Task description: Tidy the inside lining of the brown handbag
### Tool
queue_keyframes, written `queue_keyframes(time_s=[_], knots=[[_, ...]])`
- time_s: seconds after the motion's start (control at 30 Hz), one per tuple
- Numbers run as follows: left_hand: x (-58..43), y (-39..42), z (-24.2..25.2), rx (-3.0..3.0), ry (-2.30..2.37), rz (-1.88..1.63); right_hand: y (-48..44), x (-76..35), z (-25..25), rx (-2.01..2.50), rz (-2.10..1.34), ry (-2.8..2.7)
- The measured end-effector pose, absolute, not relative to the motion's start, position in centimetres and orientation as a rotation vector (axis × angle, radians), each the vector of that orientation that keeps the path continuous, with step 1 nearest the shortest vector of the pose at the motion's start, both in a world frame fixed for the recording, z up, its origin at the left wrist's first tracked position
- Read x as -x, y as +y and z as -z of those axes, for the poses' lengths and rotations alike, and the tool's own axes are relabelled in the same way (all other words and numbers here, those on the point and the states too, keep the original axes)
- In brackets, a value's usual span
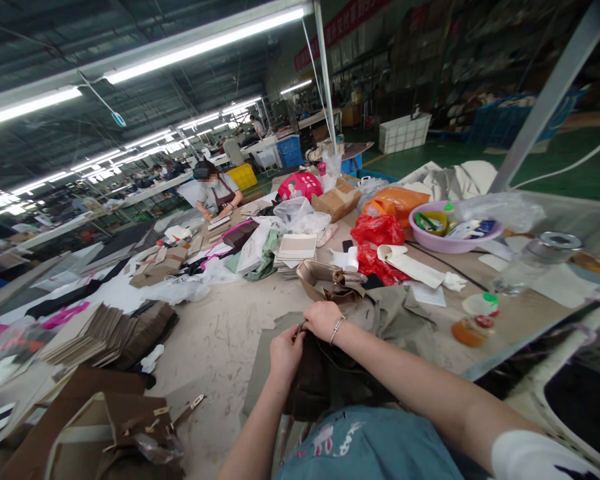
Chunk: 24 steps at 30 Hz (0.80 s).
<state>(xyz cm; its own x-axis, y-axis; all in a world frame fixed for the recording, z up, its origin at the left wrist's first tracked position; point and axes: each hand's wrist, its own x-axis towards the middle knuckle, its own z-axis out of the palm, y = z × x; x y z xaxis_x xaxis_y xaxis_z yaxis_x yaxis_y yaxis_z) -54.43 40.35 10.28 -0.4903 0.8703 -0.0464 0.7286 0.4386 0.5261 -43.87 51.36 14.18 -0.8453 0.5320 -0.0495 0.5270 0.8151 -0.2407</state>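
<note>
- Head view: left hand (286, 353) and right hand (324, 321) pinch the upper edge of a dark brown bag piece (307, 383)
- It lies just before the teal apron (365, 447)
- Probably light, pliable; best held by its edge

Tabletop (220, 340) lies open left of the hands (286, 353) (324, 321); brown bag (325, 280) blocks ahead.

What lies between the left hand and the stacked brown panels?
From the left hand to the stacked brown panels, the head view shows a greenish sheet, tabletop, then a crumpled white scrap.
</note>
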Motion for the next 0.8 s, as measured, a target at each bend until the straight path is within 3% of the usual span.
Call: queue_keyframes(time_s=[0.8], knots=[[54.2, 40.3, -9.5, -1.430, 2.443, -0.586, 51.4, 43.5, -13.2, 0.739, -0.403, -2.948]])
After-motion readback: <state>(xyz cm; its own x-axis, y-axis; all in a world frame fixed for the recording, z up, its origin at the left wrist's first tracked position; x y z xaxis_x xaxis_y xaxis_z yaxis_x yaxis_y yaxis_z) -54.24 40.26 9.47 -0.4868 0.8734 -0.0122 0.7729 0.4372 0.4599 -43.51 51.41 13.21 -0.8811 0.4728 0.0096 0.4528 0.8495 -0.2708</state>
